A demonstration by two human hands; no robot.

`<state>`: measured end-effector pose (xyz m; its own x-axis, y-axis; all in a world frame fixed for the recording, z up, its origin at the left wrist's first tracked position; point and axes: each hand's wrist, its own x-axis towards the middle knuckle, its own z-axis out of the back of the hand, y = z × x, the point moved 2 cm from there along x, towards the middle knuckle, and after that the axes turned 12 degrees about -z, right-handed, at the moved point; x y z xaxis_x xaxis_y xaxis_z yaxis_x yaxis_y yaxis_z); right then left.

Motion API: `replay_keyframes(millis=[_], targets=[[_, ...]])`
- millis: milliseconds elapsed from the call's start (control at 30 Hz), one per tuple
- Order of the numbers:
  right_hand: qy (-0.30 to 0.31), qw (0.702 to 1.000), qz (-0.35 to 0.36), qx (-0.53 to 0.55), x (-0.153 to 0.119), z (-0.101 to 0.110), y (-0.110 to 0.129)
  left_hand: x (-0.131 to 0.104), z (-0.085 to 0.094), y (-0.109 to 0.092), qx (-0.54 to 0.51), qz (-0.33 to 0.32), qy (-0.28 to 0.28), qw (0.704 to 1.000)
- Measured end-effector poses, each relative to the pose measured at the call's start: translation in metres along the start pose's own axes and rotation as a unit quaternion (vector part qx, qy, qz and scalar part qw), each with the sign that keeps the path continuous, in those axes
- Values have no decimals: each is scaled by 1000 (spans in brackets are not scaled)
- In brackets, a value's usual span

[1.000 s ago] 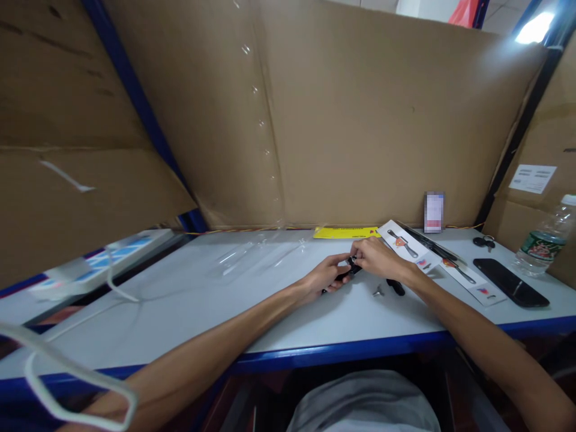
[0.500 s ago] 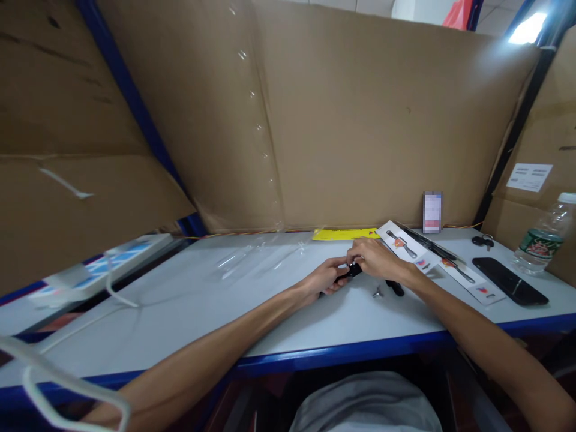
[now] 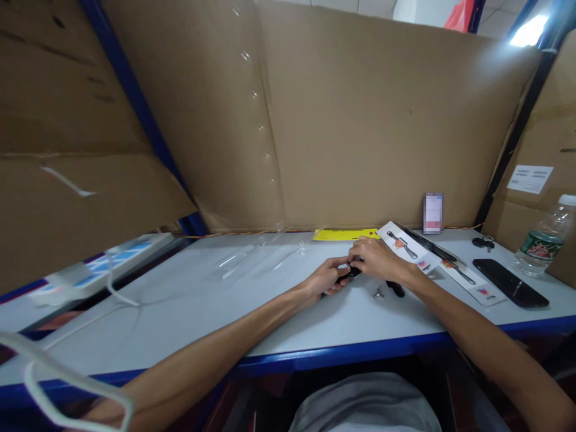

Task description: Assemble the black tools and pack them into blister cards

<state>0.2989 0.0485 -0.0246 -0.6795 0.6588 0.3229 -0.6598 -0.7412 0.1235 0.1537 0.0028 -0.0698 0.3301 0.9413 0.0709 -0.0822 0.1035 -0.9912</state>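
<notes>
Two hands meet at a small black part [image 3: 354,272] above the table [image 3: 288,336].
It slants from the left hand [image 3: 327,277], closed around it, up towards the right hand [image 3: 373,258], whose fingertips now hide slightly more of it than before; whether they pinch it, I cannot tell.

A small black part [image 3: 354,272], mostly hidden, sits pinched between the fingers [image 3: 342,271] of both hands, just above the desk [image 3: 288,327].
</notes>
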Motion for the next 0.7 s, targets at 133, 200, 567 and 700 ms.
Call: replay_keyframes(millis=[133, 200, 567, 700], targets=[[-8, 1000, -23, -9, -1, -3, 3, -1, -1, -1, 15, 1, -5, 1000], [-19, 999, -47, 2, -2, -6, 5, -1, -2, -1, 16, 1, -5, 1000], [-102, 972, -148, 152, 4, 7, -1, 0, -1, -4, 1, -64, -90, 994], [-215, 965, -127, 85, 2, 20, -10, 0, 2, -7, 11, -105, -124, 987]])
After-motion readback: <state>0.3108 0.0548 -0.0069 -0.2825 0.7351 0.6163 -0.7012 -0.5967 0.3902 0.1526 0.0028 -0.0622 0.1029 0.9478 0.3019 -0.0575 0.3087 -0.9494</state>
